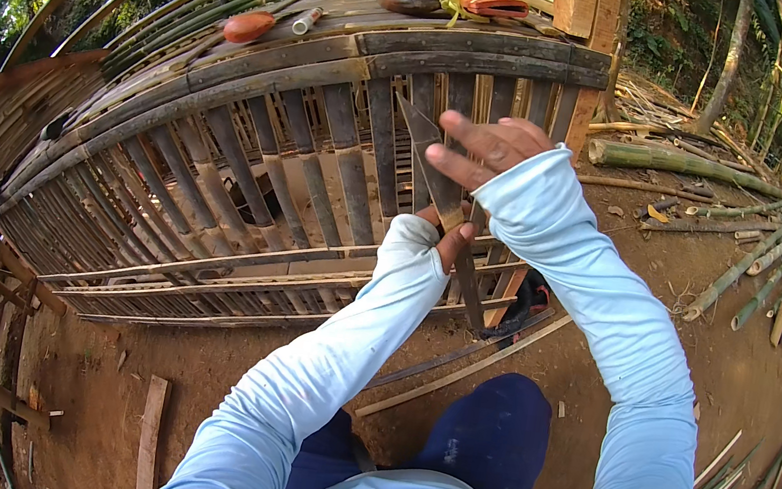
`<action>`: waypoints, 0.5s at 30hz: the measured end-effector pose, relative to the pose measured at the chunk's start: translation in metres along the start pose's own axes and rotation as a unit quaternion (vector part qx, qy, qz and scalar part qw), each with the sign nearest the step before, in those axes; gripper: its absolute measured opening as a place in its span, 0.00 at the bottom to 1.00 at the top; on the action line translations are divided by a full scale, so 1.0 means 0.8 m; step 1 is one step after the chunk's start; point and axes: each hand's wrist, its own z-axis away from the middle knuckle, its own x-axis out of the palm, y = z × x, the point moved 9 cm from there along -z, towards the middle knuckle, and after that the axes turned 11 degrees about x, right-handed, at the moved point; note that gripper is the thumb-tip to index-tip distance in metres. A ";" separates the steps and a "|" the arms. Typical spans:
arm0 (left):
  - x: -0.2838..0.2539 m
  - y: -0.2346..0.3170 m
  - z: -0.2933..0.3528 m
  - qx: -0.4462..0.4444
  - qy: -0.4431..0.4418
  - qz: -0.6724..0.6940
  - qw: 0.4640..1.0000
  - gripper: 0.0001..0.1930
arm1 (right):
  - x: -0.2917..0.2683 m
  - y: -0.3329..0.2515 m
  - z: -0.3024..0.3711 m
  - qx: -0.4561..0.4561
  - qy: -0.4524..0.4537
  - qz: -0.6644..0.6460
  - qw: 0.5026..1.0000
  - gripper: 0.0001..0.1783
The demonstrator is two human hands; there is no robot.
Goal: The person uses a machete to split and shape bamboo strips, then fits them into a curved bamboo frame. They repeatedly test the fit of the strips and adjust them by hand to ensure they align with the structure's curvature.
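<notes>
My left hand (433, 236) is closed round a long knife (437, 175). Its broad, dark, pointed blade slants up to the left above my fist, and what looks like a long, narrow handle runs down below it. My right hand (496, 149) is beside the blade on its right, with fingers stretched out and apart, holding nothing I can see. Whether a fingertip touches the blade, I cannot tell. Behind both hands stands a railing (350, 178) of dark, upright bamboo slats under a curved top rail.
On the bamboo surface beyond the rail lie a reddish-brown object (248, 27), a small white cylinder (307, 21) and an orange-red object (493, 6). A wooden post (592, 82) rises at the railing's right end. Cut bamboo poles (686, 165) lie on the dirt at right; a board (150, 441) lies lower left.
</notes>
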 end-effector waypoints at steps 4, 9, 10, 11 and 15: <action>-0.026 -0.031 -0.014 -0.004 0.087 0.165 0.982 0.22 | 0.009 0.034 0.085 0.217 0.005 -0.065 0.974 0.33; -0.030 -0.025 -0.030 0.020 0.150 0.302 0.941 0.27 | 0.055 0.051 0.175 0.312 -0.012 -0.030 0.950 0.32; -0.036 -0.022 -0.035 0.035 0.155 0.301 0.940 0.27 | 0.060 0.055 0.178 0.319 -0.003 -0.027 0.947 0.32; -0.040 -0.024 -0.038 0.034 0.165 0.303 0.938 0.26 | 0.066 0.061 0.181 0.325 -0.006 -0.028 0.945 0.32; -0.056 -0.024 -0.056 0.038 0.186 0.317 0.929 0.26 | 0.078 0.067 0.162 0.310 -0.002 -0.029 0.950 0.31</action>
